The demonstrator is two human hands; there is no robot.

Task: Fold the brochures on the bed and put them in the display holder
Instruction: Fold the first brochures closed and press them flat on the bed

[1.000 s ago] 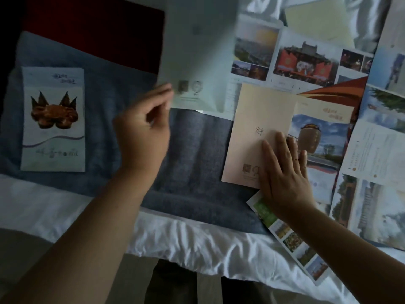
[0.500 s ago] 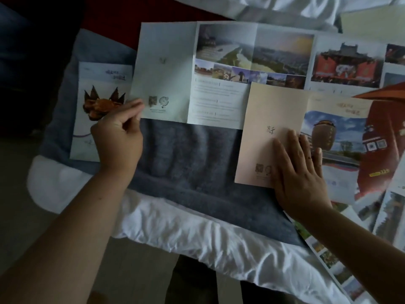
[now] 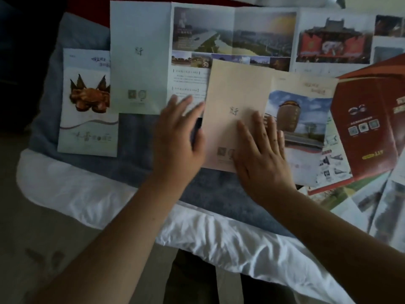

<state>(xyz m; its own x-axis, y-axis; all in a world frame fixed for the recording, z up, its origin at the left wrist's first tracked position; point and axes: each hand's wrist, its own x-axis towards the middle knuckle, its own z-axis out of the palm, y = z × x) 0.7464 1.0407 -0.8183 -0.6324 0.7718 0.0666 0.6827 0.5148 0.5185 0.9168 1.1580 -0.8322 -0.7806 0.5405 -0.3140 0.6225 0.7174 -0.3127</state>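
A wide brochure lies unfolded across the bed, pale blank panel at its left and landscape photos to the right. A beige brochure with a jar picture lies over its lower right part. My right hand rests flat on the beige panel, fingers spread. My left hand hovers open at the beige brochure's left edge, blurred, holding nothing. A folded brochure with a brown chestnut picture lies at the left, partly under the wide one. No display holder is in view.
A grey blanket covers the bed over a white sheet at the front edge. A dark red brochure and several other photo leaflets overlap at the right. The floor shows at the lower left.
My left hand spread the wide brochure's pale panel out to the left, let it go, and moved right to the beige brochure's edge. My right hand stayed flat on the beige panel.
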